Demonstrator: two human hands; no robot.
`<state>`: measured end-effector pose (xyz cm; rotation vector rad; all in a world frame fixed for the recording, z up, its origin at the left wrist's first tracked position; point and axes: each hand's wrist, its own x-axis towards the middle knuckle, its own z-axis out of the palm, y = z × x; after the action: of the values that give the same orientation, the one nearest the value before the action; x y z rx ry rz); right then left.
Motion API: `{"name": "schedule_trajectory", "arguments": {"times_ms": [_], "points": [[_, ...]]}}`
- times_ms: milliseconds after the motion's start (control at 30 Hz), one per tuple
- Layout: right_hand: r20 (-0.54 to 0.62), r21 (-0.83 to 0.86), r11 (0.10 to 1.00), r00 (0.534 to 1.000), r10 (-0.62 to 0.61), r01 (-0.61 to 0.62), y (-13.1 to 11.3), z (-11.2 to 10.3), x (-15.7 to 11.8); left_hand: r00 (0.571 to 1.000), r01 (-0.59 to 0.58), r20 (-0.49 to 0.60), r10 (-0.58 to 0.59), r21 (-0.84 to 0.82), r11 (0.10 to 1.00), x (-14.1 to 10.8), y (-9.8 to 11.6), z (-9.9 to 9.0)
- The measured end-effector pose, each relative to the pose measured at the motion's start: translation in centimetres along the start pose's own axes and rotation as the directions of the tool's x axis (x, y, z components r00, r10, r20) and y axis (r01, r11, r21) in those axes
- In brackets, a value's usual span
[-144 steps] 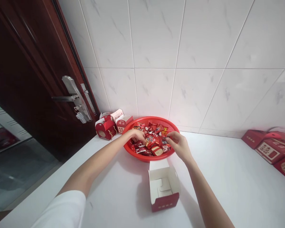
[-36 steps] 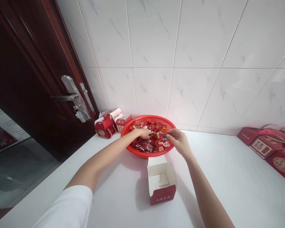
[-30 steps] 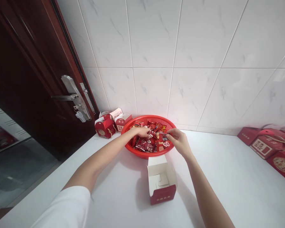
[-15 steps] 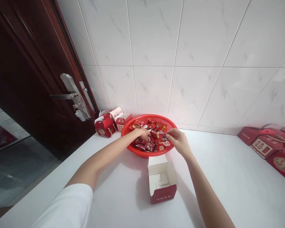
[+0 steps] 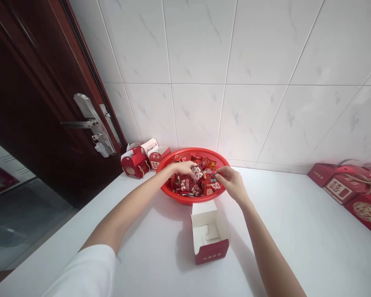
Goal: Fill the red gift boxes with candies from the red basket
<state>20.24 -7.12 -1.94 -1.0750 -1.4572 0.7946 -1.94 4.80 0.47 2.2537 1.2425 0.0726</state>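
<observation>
Far across the white tabletop (image 5: pixel 148 247), close to the tiled wall (image 5: pixel 194 111), sits the red oval basket (image 5: pixel 188 201), long axis running left to right, the person's left hand (image 5: pixel 184 168) down inside, pinching a heart-printed packet (image 5: pixel 198 173). Over the right rim curls the right hand (image 5: pixel 234 186), grip impossible to tell. Nearer, an open box (image 5: pixel 212 251) gapes upward, red front facing near, white flap (image 5: pixel 204 207) pointing far; dark door (image 5: pixel 34 90) left, red boxes (image 5: pixel 343 189) right.

The left arm (image 5: pixel 130 210) reaches diagonally forward, its hand (image 5: pixel 184 168) back-up with fingers (image 5: pixel 191 164) bent. The right arm (image 5: pixel 267 243) angles inward, its hand (image 5: pixel 234 182) bringing thumb and forefinger close together.
</observation>
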Motion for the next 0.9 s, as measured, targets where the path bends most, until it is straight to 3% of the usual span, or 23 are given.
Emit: {"name": "schedule_trajectory", "arguments": {"times_ms": [167,233,400,533,900], "points": [[0.009,-0.003,1.0,1.0,-0.004,0.004,-0.1,0.0,0.0,0.992,-0.121,-0.023,0.123,-0.407,0.905,-0.8,0.1,-0.3],[0.007,-0.006,1.0,1.0,-0.005,0.005,0.0,0.0,-0.1,0.99,-0.136,-0.032,0.137,-0.475,0.869,-1.0,0.0,-0.1],[-0.012,-0.009,1.0,1.0,0.008,-0.008,0.1,0.0,0.0,0.972,-0.229,-0.173,0.159,-0.535,0.814,-1.3,0.0,0.1],[-0.02,-0.021,0.999,0.999,0.025,-0.026,0.3,0.0,0.0,0.95,-0.31,-0.219,0.223,-0.564,0.765,-1.6,0.3,0.2],[0.011,-0.058,0.998,1.0,0.021,-0.02,0.2,-0.1,-0.1,0.971,-0.225,-0.176,0.164,-0.425,0.877,-2.8,0.5,0.7]]}}
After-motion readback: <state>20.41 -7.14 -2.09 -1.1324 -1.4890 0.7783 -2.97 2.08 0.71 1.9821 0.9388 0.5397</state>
